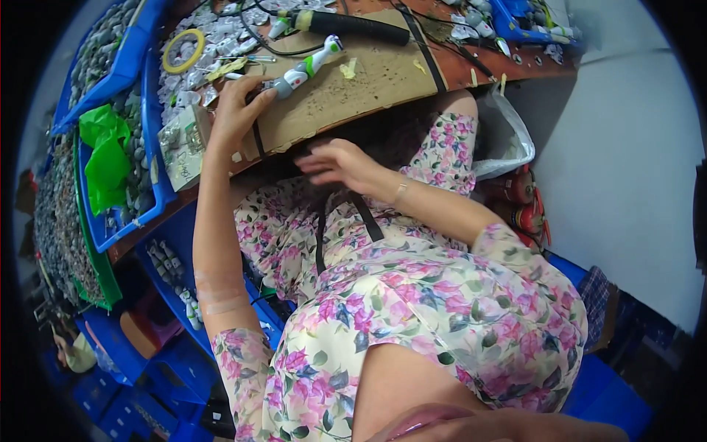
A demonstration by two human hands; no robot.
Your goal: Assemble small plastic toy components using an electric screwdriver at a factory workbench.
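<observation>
Our left hand (234, 110) rests loosely open on the bench's cardboard sheet (353, 81) beside a white-green tool (303, 68); our right hand (340, 163) hovers open, empty.

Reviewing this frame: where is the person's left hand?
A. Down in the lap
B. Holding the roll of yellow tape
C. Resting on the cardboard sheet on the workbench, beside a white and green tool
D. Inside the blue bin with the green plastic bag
C: the left hand lies on the near edge of the cardboard sheet, fingertips at the white and green tool; the right hand hangs below the bench edge.
</observation>
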